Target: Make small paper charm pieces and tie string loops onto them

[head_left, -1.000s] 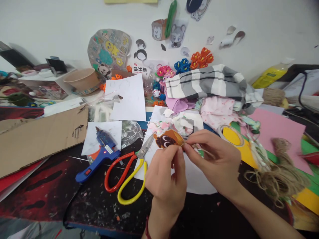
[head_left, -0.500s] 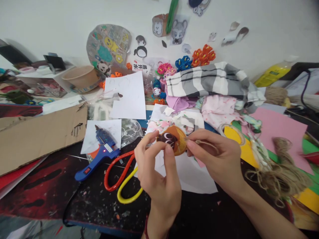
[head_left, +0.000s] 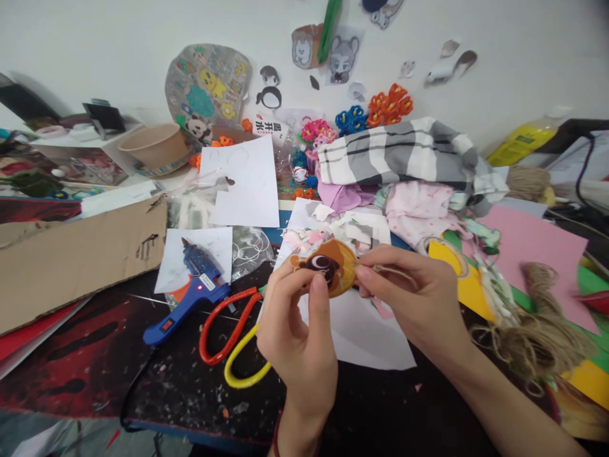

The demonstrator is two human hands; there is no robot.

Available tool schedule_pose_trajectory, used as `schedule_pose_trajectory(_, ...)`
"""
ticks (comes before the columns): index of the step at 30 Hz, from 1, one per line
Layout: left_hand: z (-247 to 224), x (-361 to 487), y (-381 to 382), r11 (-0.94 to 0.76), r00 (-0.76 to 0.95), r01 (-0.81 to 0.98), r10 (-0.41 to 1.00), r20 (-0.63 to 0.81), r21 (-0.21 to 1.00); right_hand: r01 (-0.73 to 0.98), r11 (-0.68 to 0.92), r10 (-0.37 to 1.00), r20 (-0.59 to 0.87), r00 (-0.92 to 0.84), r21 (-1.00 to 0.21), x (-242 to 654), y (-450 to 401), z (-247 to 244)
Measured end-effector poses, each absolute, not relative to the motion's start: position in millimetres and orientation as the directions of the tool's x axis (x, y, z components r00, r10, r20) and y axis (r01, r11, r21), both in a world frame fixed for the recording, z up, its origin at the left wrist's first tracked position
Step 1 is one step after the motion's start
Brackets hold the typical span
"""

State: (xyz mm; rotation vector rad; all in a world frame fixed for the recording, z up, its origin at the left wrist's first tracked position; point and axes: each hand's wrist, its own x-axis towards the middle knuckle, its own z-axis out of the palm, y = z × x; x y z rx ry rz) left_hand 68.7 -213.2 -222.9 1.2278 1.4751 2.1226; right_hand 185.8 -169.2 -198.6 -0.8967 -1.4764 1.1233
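A small orange-brown cutout (head_left: pixel 343 257) with a cartoon face is held up above the white paper (head_left: pixel 375 339) on the table (head_left: pixel 190 397). Its left part is pinched between the thumb and the fingers of the left hand (head_left: pixel 297 336). At its right edge, the fingers of the right hand (head_left: pixel 421 301) are closed narrowly upon a piece of twine (head_left: pixel 396 271) (whether the cutout is also gripped there cannot be told). Scissors (head_left: pixel 204 336) with red and yellow handles are partly covered by the left hand, and a blue glue gun (head_left: pixel 202 291) is placed near them.
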Motion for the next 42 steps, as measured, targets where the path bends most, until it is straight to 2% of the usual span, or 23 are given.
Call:
schedule_pose_trajectory(11, -225, 67, -216, -0.437, -0.568, 0.362, 0.596, 0.567, 0.823, -0.01, 0.245, 0.936, 0.24, -0.257, -0.969, 195, -165, -202)
schedule_pose_trajectory(25, -224, 67, -214, -0.444, -0.536, 0.34, 0.633, 0.559, 0.829, 0.025, 0.258, 0.932, 0.242, -0.269, -0.966, 197, -164, -198)
schedule_pose_trajectory(28, -223, 67, -212, -0.406, -0.553, 0.508, 0.523, 0.649, 0.76, 0.057, 0.287, 0.936, 0.268, -0.229, -0.956, 196, -166, -197)
schedule_pose_trajectory(31, -224, 67, -213, -0.3, -0.489, 0.748, 0.353, 0.798, 0.592, 0.085, 0.325, 0.933, 0.305, -0.19, -0.942, 196, -168, -195)
schedule_pose_trajectory(33, -224, 68, -213, -0.346, -0.401, 0.772, 0.385, 0.832, 0.532, 0.104, 0.352, 0.926, 0.331, -0.181, -0.93, 195, -170, -195)
schedule_pose_trajectory(36, -224, 70, -214, -0.442, -0.295, 0.735, 0.474, 0.83, 0.514, 0.142, 0.387, 0.915, 0.361, -0.178, -0.911, 193, -171, -193)
schedule_pose_trajectory(42, -225, 72, -213, -0.41, -0.289, 0.757, 0.489, 0.823, 0.509, 0.181, 0.428, 0.9, 0.399, -0.174, -0.886, 191, -172, -192)
